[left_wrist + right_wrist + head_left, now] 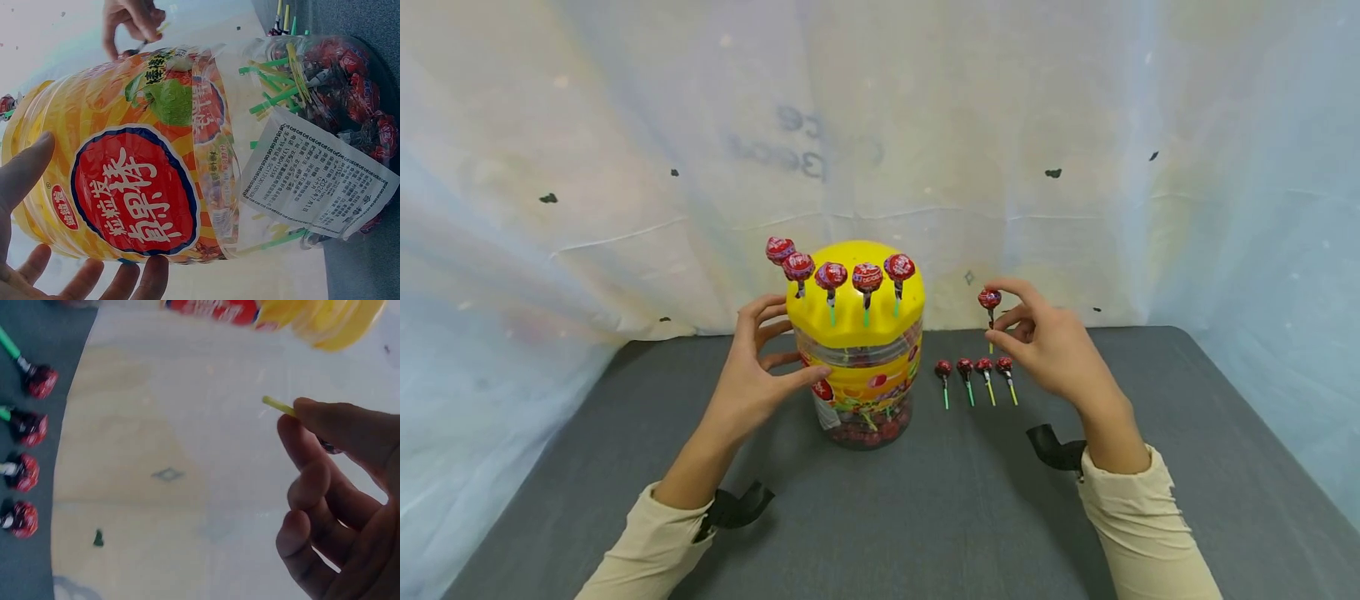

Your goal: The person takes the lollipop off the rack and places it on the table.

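Note:
A clear plastic candy jar (pixel 868 379) with a yellow lid (pixel 853 252) stands upright on the table. Several red-wrapped lollipops (pixel 867 277) are stuck along the lid, heads up; the leftmost leans outward. My left hand (pixel 748 367) holds the jar's left side, thumb on the front and fingers spread around behind. To the right of the jar, my right hand (pixel 1056 350) pinches a lollipop (pixel 989 298) by its stick, head up. The yellow stick end (pixel 275 404) pokes out past the fingertips in the right wrist view. More lollipops (pixel 359 94) lie inside the jar's bottom.
Several lollipops (pixel 985 367) lie in a row on the grey table (pixel 895 517), right of the jar, with green and yellow sticks toward me. A pale sheet (pixel 925 150) hangs behind the table. A white printed label (pixel 319 172) is on the jar's lower part.

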### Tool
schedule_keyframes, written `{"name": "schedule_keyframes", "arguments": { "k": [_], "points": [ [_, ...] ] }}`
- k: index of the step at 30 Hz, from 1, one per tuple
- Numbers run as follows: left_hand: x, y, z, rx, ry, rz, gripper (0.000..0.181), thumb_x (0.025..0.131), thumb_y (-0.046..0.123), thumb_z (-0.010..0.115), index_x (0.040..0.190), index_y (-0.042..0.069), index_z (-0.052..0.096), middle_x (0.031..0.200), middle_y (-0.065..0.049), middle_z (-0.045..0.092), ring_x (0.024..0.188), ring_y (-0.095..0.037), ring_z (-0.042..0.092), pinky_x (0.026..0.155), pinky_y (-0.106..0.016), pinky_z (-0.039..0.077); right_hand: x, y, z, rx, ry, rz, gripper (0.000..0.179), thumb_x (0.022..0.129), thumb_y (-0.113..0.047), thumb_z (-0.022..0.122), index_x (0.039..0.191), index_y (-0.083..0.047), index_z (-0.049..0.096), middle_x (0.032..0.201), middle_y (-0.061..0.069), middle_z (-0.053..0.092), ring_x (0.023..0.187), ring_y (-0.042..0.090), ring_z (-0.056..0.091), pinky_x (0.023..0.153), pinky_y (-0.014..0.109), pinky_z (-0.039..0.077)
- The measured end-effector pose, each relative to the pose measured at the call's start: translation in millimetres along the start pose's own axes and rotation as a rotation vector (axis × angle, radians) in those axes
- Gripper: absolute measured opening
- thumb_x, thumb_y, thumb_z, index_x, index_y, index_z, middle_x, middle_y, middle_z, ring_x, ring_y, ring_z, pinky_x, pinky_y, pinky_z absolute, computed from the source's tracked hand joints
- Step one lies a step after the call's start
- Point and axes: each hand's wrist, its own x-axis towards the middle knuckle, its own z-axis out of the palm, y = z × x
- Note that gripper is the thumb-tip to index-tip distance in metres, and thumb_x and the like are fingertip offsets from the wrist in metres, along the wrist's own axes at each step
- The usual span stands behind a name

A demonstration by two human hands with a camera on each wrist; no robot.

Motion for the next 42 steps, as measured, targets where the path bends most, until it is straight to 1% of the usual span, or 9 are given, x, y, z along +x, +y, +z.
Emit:
{"name": "schedule_keyframes", "arguments": {
  "k": [5, 9, 12, 17, 19, 25, 32, 37, 42],
  "points": [
    [0.1, 0.1, -0.1, -0.004, 0.0, -0.001, 0.092, 0.082, 0.01, 0.082, 0.152, 0.023, 0.023, 0.151, -0.005, 0.033, 0.137, -0.028, 0.042, 0.1, -0.053, 0.049, 1.2, 16.6, -0.5, -0.013, -0.048, 0.042, 0.056, 0.093, -0.017, 0.071, 0.143, -0.02, 0.045, 0.096, 0.005, 0.076, 0.069, 0.013, 0.062, 0.063, 0.031, 0.048],
    [-1.0, -0.7, -0.5, -0.006, 0.002, -0.012, 0.092, 0.082, 0.01, 0.082, 0.152, 0.024, 0.024, 0.151, -0.004, 0.034, 0.137, -0.027, 0.042, 0.1, -0.052, 0.05, 0.9, 26.6, -0.1, 0.003, -0.092, 0.074, 0.058, 0.093, -0.016, 0.071, 0.144, -0.021, 0.044, 0.097, 0.007, 0.076, 0.073, 0.016, 0.066, 0.066, 0.034, 0.05],
    [-1.7, -1.4, -0.8, -0.002, 0.003, -0.016, 0.092, 0.082, 0.01, 0.082, 0.152, 0.025, 0.024, 0.15, -0.004, 0.034, 0.136, -0.026, 0.043, 0.099, -0.048, 0.051, 0.2, 32.6, 0.2, 0.021, -0.116, 0.084, 0.058, 0.093, -0.015, 0.071, 0.144, -0.02, 0.044, 0.097, 0.006, 0.075, 0.076, 0.016, 0.068, 0.069, 0.035, 0.051],
    [-2.5, -1.9, -1.1, 0.002, 0.004, -0.02, 0.092, 0.082, 0.009, 0.082, 0.152, 0.024, 0.024, 0.151, -0.005, 0.034, 0.136, -0.026, 0.043, 0.097, -0.04, 0.052, 0.0, 42.4, 1.7, 0.037, -0.137, 0.076, 0.057, 0.093, -0.015, 0.071, 0.143, -0.019, 0.045, 0.097, 0.005, 0.075, 0.079, 0.016, 0.069, 0.07, 0.035, 0.052],
    [-2.5, -1.7, -1.0, 0.001, 0.004, -0.023, 0.092, 0.082, 0.009, 0.082, 0.152, 0.024, 0.024, 0.151, -0.004, 0.034, 0.136, -0.026, 0.043, 0.097, -0.041, 0.052, -0.2, 46.5, 2.3, 0.038, -0.147, 0.085, 0.057, 0.092, -0.014, 0.071, 0.143, -0.019, 0.045, 0.097, 0.006, 0.075, 0.08, 0.018, 0.07, 0.071, 0.037, 0.053],
    [-0.6, -0.5, -0.1, -0.009, 0.002, -0.027, 0.091, 0.083, 0.012, 0.082, 0.152, 0.022, 0.023, 0.152, -0.004, 0.033, 0.138, -0.026, 0.042, 0.1, -0.052, 0.05, -0.8, 60.0, 1.4, 0.017, -0.202, 0.147, 0.06, 0.092, -0.014, 0.071, 0.145, -0.018, 0.043, 0.1, 0.008, 0.074, 0.087, 0.023, 0.07, 0.076, 0.044, 0.055],
    [0.4, 0.5, -0.1, -0.009, -0.001, -0.02, 0.091, 0.082, 0.011, 0.082, 0.152, 0.022, 0.024, 0.152, -0.004, 0.033, 0.137, -0.026, 0.042, 0.1, -0.053, 0.05, -5.0, 75.0, -2.8, 0.045, -0.26, 0.181, 0.057, 0.092, -0.012, 0.071, 0.142, -0.016, 0.046, 0.1, 0.007, 0.074, 0.089, 0.022, 0.069, 0.074, 0.038, 0.053],
    [0.3, 1.4, -0.3, -0.007, -0.003, -0.02, 0.092, 0.082, 0.011, 0.082, 0.152, 0.024, 0.024, 0.152, -0.004, 0.033, 0.137, -0.026, 0.042, 0.1, -0.053, 0.05, -8.5, 83.9, -4.0, 0.047, -0.274, 0.199, 0.056, 0.092, -0.013, 0.072, 0.142, -0.015, 0.046, 0.098, 0.006, 0.074, 0.087, 0.019, 0.068, 0.073, 0.034, 0.051],
    [0.1, 2.6, -0.3, -0.003, -0.003, -0.018, 0.092, 0.082, 0.011, 0.082, 0.152, 0.024, 0.024, 0.152, -0.004, 0.033, 0.137, -0.026, 0.042, 0.099, -0.051, 0.051, -10.6, 93.7, -2.9, 0.043, -0.29, 0.209, 0.055, 0.092, -0.014, 0.072, 0.141, -0.013, 0.047, 0.096, 0.006, 0.074, 0.084, 0.019, 0.067, 0.07, 0.034, 0.05]
  ]
}}
